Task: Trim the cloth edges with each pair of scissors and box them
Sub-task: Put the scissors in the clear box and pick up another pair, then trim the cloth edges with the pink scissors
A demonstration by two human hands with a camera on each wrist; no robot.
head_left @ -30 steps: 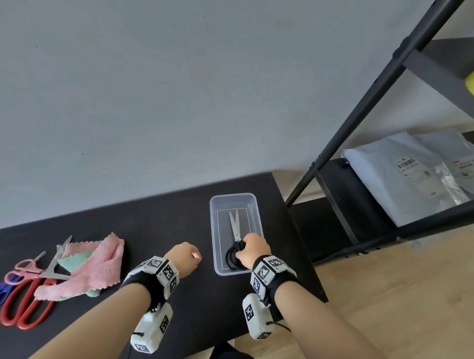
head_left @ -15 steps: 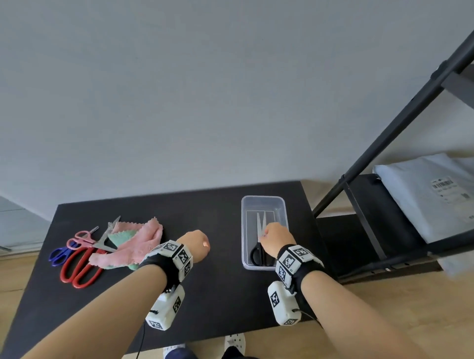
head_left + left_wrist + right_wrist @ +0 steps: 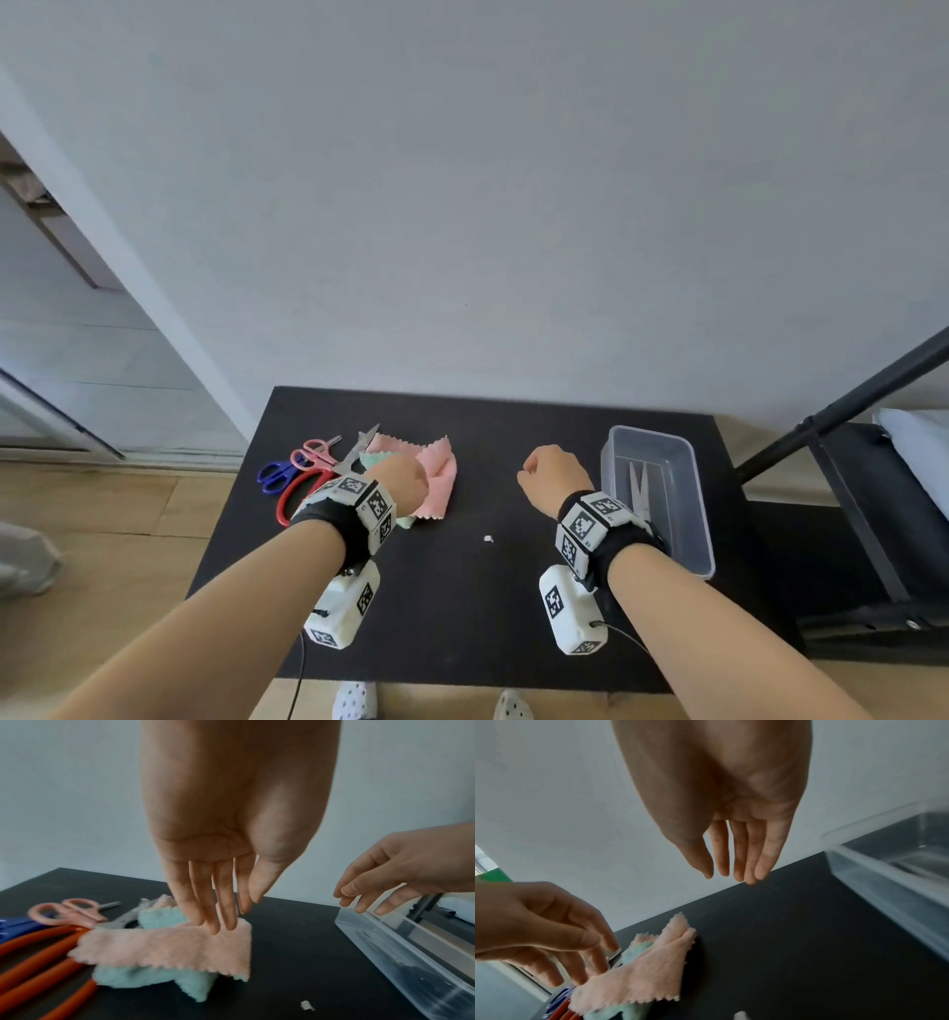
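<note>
- The left hand [image 3: 218, 850] hangs loose above the pink cloth [image 3: 169, 947], holding nothing.
- The right hand [image 3: 731, 817] is loose and empty too, beside the clear box [image 3: 662, 519].
- One pair of scissors [image 3: 639, 488] lies in the box.
- The other scissors [image 3: 303, 470] lie tangled left of the left hand; grabbing fast could poke a finger or drag the cloth away.

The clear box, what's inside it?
Inside the clear box lies one pair of scissors, blades pointing toward the wall. Its handles are hidden behind the right hand's wrist strap, so I can't see them.
</note>
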